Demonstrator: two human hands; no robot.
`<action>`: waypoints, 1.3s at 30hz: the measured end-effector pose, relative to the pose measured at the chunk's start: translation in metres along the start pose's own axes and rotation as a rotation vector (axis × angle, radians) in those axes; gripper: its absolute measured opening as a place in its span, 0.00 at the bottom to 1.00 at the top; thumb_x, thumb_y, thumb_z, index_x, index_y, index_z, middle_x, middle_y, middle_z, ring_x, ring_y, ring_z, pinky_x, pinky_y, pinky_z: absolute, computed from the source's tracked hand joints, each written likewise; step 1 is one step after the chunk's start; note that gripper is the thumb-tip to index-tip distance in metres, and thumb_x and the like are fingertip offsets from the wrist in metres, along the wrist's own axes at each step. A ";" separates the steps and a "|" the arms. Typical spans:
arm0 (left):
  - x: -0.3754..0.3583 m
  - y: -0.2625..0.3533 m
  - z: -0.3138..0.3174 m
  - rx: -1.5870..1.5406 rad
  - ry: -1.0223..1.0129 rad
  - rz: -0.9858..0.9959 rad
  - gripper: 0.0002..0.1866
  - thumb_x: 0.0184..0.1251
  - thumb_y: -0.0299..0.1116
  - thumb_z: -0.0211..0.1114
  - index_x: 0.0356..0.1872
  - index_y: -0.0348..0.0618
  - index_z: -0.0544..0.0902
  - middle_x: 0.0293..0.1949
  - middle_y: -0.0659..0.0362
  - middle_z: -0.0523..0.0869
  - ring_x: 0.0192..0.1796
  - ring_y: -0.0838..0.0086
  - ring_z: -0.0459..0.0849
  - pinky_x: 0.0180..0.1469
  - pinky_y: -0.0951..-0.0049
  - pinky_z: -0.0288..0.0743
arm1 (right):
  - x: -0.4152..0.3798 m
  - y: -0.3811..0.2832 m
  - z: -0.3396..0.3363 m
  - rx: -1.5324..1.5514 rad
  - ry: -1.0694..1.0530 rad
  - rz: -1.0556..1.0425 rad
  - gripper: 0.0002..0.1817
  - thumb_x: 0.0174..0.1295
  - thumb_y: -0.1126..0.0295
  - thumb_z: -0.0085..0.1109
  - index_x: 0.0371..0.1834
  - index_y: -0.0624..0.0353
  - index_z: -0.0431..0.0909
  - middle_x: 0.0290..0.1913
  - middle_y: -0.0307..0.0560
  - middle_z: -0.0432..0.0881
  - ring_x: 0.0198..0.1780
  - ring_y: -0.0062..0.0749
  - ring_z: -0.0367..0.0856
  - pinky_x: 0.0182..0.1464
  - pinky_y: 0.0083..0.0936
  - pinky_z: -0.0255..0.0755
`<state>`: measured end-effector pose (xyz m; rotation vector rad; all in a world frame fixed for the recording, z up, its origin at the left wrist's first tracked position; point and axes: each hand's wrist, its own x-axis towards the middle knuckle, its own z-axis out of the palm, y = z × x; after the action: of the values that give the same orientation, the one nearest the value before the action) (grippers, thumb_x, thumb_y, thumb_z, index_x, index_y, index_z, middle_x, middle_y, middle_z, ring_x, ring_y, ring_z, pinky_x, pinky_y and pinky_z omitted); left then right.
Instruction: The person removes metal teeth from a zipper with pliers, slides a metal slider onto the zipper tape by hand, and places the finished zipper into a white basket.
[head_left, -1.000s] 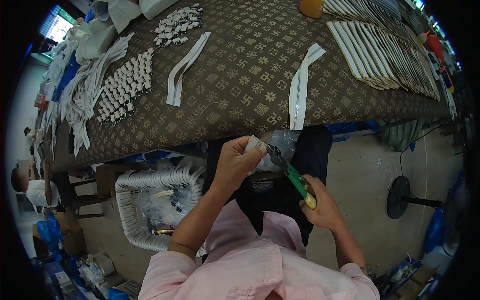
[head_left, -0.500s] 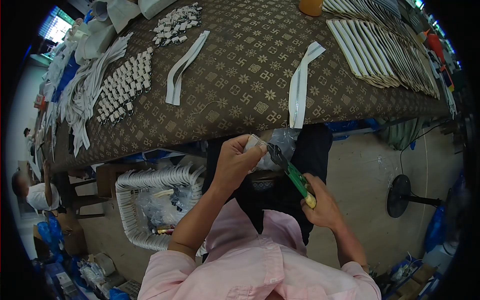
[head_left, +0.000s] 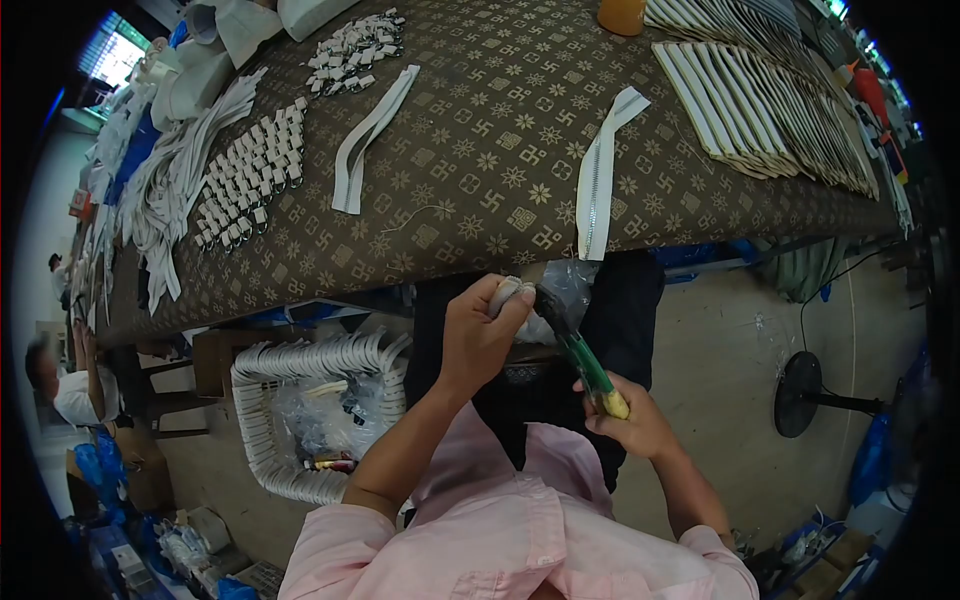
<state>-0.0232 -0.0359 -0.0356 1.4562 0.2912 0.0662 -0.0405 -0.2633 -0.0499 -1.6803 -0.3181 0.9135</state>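
Observation:
My left hand (head_left: 478,332) is closed, thumb and finger pinching a folded light zipper tape (head_left: 508,290) just below the table's front edge. Most of the tape is hidden in the fist. In my right hand (head_left: 636,426) is a pair of pliers (head_left: 587,364) with green and yellow handles, their dark jaws right beside the left thumb and the tape. Two loose white zipper strips lie on the patterned tablecloth: a curved one (head_left: 350,170) at left and a straighter one (head_left: 596,195) with visible metal teeth at right.
Small pale pieces with metal rings (head_left: 255,170) lie in rows at left, beside heaped white strips (head_left: 165,215). Stacked zipper strips (head_left: 740,110) cover the right side of the table (head_left: 480,120). A white woven basket (head_left: 290,482) stands at my left; another person (head_left: 80,390) is beyond.
The tape's end has tipped over in my left fingers, its toothed edge less visible. My right hand and the pliers have shifted slightly left, and the handles look closer together.

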 end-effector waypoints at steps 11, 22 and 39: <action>-0.003 0.008 -0.012 -0.227 -0.052 -0.137 0.08 0.62 0.29 0.60 0.23 0.40 0.76 0.16 0.67 0.74 0.17 0.89 0.66 0.20 0.86 0.59 | -0.010 -0.008 0.009 -0.502 0.380 -0.254 0.34 0.41 0.80 0.55 0.59 0.62 0.64 0.45 0.56 0.70 0.46 0.50 0.71 0.51 0.33 0.65; -0.010 0.008 -0.017 -0.454 -0.188 -0.120 0.14 0.72 0.37 0.47 0.42 0.36 0.75 0.30 0.57 0.81 0.29 0.80 0.78 0.33 0.81 0.72 | 0.001 -0.004 0.020 0.025 0.305 -0.182 0.31 0.43 0.82 0.54 0.57 0.65 0.65 0.41 0.48 0.73 0.39 0.32 0.73 0.46 0.25 0.68; -0.018 0.005 -0.025 -1.147 -0.553 -0.068 0.26 0.69 0.37 0.52 0.65 0.40 0.60 0.46 0.49 0.77 0.51 0.58 0.78 0.57 0.57 0.70 | 0.053 -0.016 0.075 1.081 -0.242 -0.312 0.34 0.50 0.67 0.49 0.63 0.65 0.55 0.48 0.52 0.72 0.42 0.36 0.73 0.41 0.31 0.70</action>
<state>-0.0460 -0.0151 -0.0296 0.2855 -0.1588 -0.1997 -0.0546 -0.1717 -0.0604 -0.5122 -0.1775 0.8198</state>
